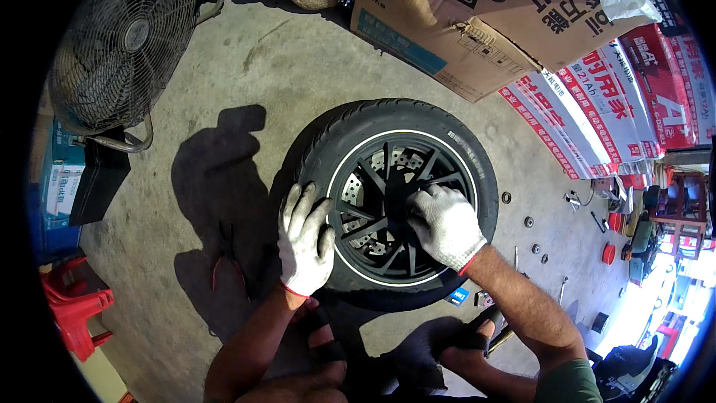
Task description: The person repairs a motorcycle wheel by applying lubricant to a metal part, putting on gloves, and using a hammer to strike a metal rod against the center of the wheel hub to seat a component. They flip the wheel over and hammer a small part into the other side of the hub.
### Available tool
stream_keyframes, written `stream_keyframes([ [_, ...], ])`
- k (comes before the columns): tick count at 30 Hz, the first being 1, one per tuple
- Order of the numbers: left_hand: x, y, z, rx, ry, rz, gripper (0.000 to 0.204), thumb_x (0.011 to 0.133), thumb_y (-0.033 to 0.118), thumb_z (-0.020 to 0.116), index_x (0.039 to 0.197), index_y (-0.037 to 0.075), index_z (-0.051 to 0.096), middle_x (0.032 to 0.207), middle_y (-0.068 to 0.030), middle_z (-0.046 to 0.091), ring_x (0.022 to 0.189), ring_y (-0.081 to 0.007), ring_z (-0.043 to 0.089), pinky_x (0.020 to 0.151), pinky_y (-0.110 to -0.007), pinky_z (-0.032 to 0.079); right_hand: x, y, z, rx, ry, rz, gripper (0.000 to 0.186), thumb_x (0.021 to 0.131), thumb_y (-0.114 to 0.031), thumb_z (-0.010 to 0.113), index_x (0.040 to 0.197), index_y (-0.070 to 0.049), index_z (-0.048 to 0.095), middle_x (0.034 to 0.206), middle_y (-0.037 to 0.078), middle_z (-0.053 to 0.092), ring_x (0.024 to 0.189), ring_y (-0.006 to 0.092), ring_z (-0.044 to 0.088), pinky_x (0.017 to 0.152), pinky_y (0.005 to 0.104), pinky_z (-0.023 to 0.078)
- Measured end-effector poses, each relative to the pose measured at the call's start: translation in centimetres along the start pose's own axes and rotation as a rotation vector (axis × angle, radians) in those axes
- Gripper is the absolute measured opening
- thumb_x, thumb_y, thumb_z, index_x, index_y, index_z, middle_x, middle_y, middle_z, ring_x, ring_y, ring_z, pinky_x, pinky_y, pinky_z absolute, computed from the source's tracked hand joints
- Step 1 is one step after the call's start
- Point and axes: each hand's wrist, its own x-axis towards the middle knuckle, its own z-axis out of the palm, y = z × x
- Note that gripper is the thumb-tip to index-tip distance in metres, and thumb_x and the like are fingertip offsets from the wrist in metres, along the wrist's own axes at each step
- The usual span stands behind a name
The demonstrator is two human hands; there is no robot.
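Note:
A scooter-type wheel (383, 201) with a black tyre (477, 142) and a black spoked rim lies flat on the concrete floor between my feet. A drilled brake disc (353, 188) shows through the spokes. My left hand (304, 242), in a white glove, rests on the tyre's left sidewall with its fingers stretched out. Over the hub at the wheel's centre, my gloved right hand (444, 225) has its fingers curled down. Whatever those fingers hold is hidden by the hand and dark shadow.
Small rings and bearings (529, 222) and wrenches (563, 289) lie on the floor to the right. Pliers (228, 265) sit in shadow at left. A floor fan (134, 37) and a red stool (74, 302) stand left. Cardboard boxes (447, 37) and red-white cartons (597, 104) bound the far right.

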Motion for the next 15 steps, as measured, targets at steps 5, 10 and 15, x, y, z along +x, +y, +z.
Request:
stream_keyframes([
  [5, 0.1, 0.2, -0.3, -0.003, -0.007, -0.005, 0.036, 0.085, 0.013, 0.059, 0.12, 0.003, 0.062, 0.143, -0.0187, 0.047, 0.138, -0.0419, 0.036, 0.114, -0.053, 0.031, -0.3, 0.1, 0.2, 0.06, 0.056, 0.022, 0.023, 0.077, -0.009, 0.071, 0.1, -0.008, 0.067, 0.093, 0.017, 0.064, 0.091, 0.0381, 0.063, 0.079, 0.0466, 0.051],
  [10, 0.1, 0.2, -0.1, -0.022, -0.002, -0.008, 0.035, 0.085, 0.012, 0.059, 0.119, 0.002, 0.062, 0.142, -0.0191, 0.048, 0.138, -0.0422, 0.036, 0.114, -0.053, 0.031, -2.1, 1.4, 0.4, 0.139, 0.172, 0.065, 0.025, 0.077, -0.006, 0.068, 0.102, -0.005, 0.065, 0.091, 0.018, 0.063, 0.088, 0.0387, 0.062, 0.076, 0.0466, 0.051],
  [15, 0.1, 0.1, 0.1, -0.038, 0.017, 0.011, 0.035, 0.086, 0.012, 0.058, 0.119, 0.002, 0.062, 0.142, -0.0195, 0.048, 0.138, -0.0424, 0.036, 0.113, -0.053, 0.032, -3.9, 0.8, 0.0, 0.108, 0.129, 0.069, 0.034, 0.078, -0.002, 0.065, 0.112, -0.007, 0.066, 0.086, 0.018, 0.061, 0.082, 0.0396, 0.062, 0.072, 0.0475, 0.051],
])
